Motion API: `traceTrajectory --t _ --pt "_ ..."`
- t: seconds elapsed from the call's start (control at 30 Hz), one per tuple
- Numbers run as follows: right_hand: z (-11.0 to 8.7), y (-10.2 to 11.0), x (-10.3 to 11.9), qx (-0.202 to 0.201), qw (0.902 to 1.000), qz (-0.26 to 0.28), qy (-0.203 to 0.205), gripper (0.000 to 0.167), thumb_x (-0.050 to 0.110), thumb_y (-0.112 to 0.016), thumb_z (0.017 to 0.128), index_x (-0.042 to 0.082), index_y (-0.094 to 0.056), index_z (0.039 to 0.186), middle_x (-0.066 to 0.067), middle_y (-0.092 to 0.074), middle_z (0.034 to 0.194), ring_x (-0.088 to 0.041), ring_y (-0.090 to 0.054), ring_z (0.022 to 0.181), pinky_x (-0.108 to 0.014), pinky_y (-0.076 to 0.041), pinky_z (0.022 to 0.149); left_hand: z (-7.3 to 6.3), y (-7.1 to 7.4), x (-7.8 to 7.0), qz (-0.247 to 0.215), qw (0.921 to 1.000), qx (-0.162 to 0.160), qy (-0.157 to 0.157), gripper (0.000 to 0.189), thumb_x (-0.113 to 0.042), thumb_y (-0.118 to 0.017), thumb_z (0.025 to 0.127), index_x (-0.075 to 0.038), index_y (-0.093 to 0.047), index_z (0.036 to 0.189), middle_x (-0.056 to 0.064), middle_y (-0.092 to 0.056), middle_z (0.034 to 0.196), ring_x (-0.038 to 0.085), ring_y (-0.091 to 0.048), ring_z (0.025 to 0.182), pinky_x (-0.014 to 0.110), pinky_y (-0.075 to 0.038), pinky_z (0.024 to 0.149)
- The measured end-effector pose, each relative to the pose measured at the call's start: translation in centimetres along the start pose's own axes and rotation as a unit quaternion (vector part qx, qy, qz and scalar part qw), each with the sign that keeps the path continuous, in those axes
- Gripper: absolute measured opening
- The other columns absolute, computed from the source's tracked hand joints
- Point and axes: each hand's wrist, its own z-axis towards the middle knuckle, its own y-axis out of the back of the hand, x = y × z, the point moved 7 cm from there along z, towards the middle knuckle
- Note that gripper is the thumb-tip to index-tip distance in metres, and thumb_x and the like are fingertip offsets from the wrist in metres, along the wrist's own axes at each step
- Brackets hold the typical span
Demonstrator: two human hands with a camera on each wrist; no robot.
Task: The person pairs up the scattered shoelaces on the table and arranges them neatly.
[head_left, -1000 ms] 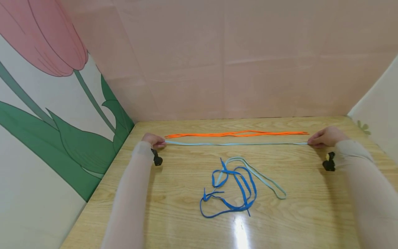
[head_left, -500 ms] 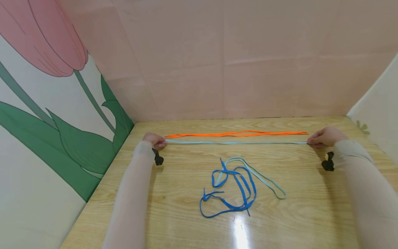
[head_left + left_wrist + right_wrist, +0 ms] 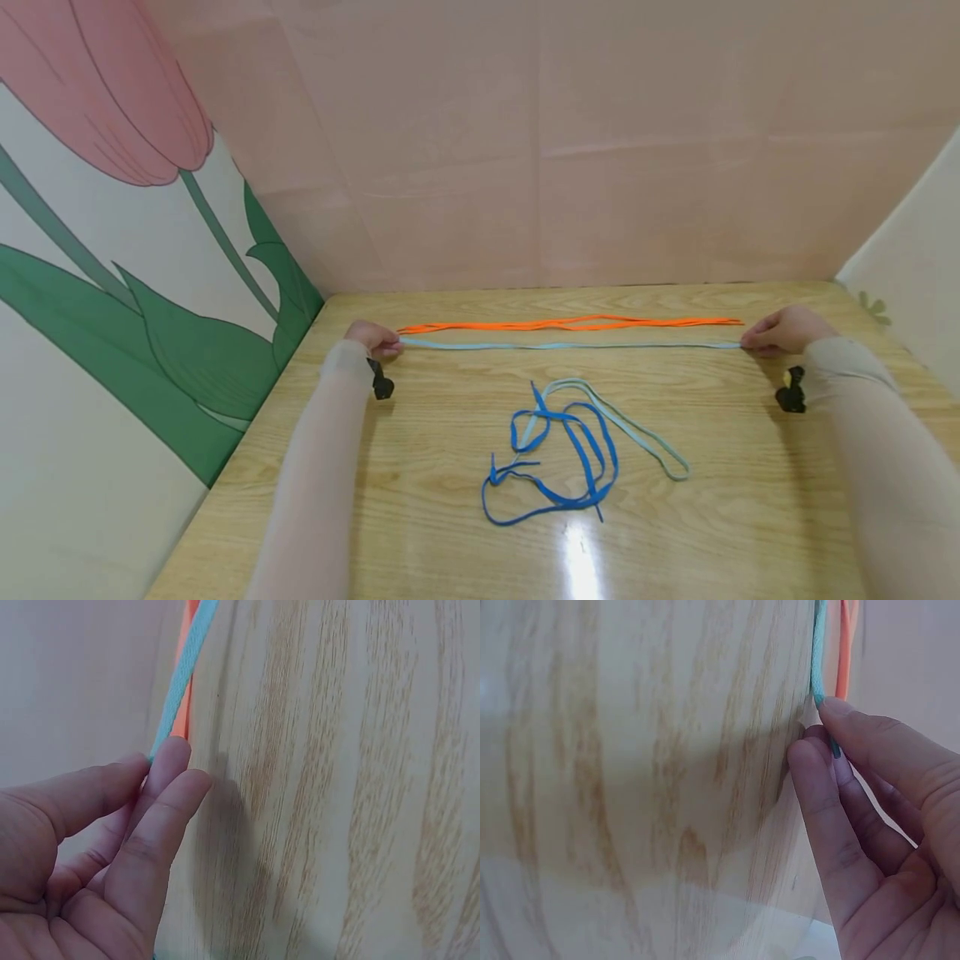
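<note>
A light-blue shoelace (image 3: 555, 346) runs nearly straight across the far part of the table between both hands. My left hand (image 3: 374, 338) pinches its left end between thumb and fingers; the left wrist view shows the flat lace (image 3: 182, 679) rising from the fingertips. At the other end, my right hand (image 3: 787, 330) pinches the lace, and its dark tip pokes out between the fingers in the right wrist view. Just behind lies an orange shoelace (image 3: 517, 326), folded into long strands parallel to the light-blue one.
Nearer the front of the wooden table (image 3: 442, 517) lies a loosely tangled blue shoelace (image 3: 581, 450). It overlaps another light-blue lace (image 3: 637, 429), looped out to the right. A pink-covered wall (image 3: 540, 167) stands behind the table, and a tulip-patterned wall (image 3: 187, 333) at the left.
The light-blue lace shifts very slightly between the hands, which stay almost in place. Both hands keep their pinch, and the other laces lie as before.
</note>
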Motion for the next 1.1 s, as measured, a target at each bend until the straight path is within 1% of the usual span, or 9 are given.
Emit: traceTrajectory --t 0.2,0.43,0.53,0.63,0.7,0.8,0.87,1.0,1.1 --pt "0.0 -0.1 -0.1 0.001 1.0000 0.000 0.003 0.026 0.021 -0.071 0.089 -0.003 -0.073 0.097 -0.002 -0.075 0.088 -0.006 -0.070 0.076 -0.025 -0.057 0.070 0.5 0.0 0.3 0.008 1.0000 0.000 -0.001 0.033 0.006 -0.064 0.088 0.011 -0.059 0.121 0.009 -0.066 0.065 0.015 -0.069 0.061 0.025 -0.058 0.066" --pt "-0.1 0.1 -0.1 -0.009 0.9991 -0.041 0.007 0.037 0.035 -0.071 0.086 0.001 -0.074 0.099 -0.002 -0.075 0.088 -0.007 -0.069 0.077 -0.021 -0.055 0.068 0.7 0.0 0.4 0.026 0.9995 0.017 -0.007 0.035 0.004 -0.063 0.090 0.012 -0.056 0.123 0.006 -0.064 0.058 0.013 -0.066 0.054 0.024 -0.058 0.061" --pt "-0.2 0.2 0.0 -0.014 0.9980 -0.061 0.006 0.050 0.043 -0.068 0.088 -0.004 -0.070 0.106 -0.004 -0.074 0.089 -0.009 -0.069 0.076 -0.025 -0.055 0.069 0.8 0.2 0.4 0.049 0.9985 0.022 -0.006 0.036 0.002 -0.063 0.090 0.012 -0.054 0.124 0.006 -0.064 0.056 0.012 -0.066 0.053 0.023 -0.057 0.060" --pt "-0.6 0.4 0.4 -0.023 0.9965 -0.080 0.004 0.064 0.049 -0.063 0.090 -0.010 -0.061 0.115 -0.008 -0.073 0.090 -0.014 -0.069 0.076 -0.034 -0.056 0.070 0.9 0.5 0.3 0.076 0.9968 0.022 -0.010 0.037 0.001 -0.064 0.090 0.012 -0.054 0.124 0.004 -0.064 0.056 0.012 -0.066 0.053 0.023 -0.057 0.060" --pt "-0.9 0.5 1.0 -0.032 0.9948 -0.097 0.009 0.068 0.050 -0.059 0.092 -0.012 -0.056 0.120 -0.013 -0.071 0.094 -0.019 -0.068 0.079 -0.039 -0.056 0.071 0.9 0.7 0.1 0.102 0.9945 0.016 -0.015 0.036 0.000 -0.063 0.090 0.011 -0.056 0.123 0.004 -0.064 0.057 0.011 -0.065 0.053 0.024 -0.057 0.059" --pt "-1.4 0.9 2.3 -0.058 0.9915 -0.115 0.016 0.069 0.050 -0.054 0.095 -0.012 -0.052 0.124 -0.028 -0.064 0.105 -0.030 -0.066 0.085 -0.044 -0.054 0.070 0.7 0.8 -0.6 0.148 0.9885 0.010 -0.029 0.035 -0.003 -0.061 0.092 0.010 -0.056 0.123 0.005 -0.064 0.064 0.013 -0.064 0.055 0.026 -0.057 0.060" --pt "-1.8 1.0 3.4 -0.077 0.9894 -0.122 0.018 0.071 0.054 -0.049 0.096 -0.010 -0.051 0.125 -0.034 -0.058 0.115 -0.037 -0.064 0.091 -0.046 -0.053 0.070 0.4 0.5 -1.1 0.177 0.9835 0.009 -0.038 0.035 -0.006 -0.058 0.093 0.009 -0.055 0.125 0.008 -0.065 0.071 0.014 -0.064 0.057 0.027 -0.057 0.060" --pt "-2.2 0.7 6.3 -0.111 0.9852 -0.125 0.037 0.071 0.057 -0.045 0.096 -0.008 -0.053 0.125 -0.034 -0.055 0.121 -0.046 -0.057 0.100 -0.055 -0.048 0.077 -0.6 -1.0 -2.4 0.220 0.9733 0.020 -0.061 0.038 -0.014 -0.055 0.095 0.003 -0.055 0.129 0.013 -0.068 0.091 0.016 -0.066 0.067 0.029 -0.057 0.064" --pt "-2.2 -0.3 8.9 -0.118 0.9831 -0.125 0.064 0.064 0.053 -0.047 0.097 -0.005 -0.056 0.123 -0.032 -0.056 0.122 -0.048 -0.055 0.105 -0.061 -0.044 0.084 -1.8 -2.9 -3.4 0.229 0.9694 0.039 -0.079 0.036 -0.016 -0.054 0.095 -0.001 -0.057 0.128 0.015 -0.068 0.105 0.021 -0.067 0.081 0.034 -0.057 0.077"
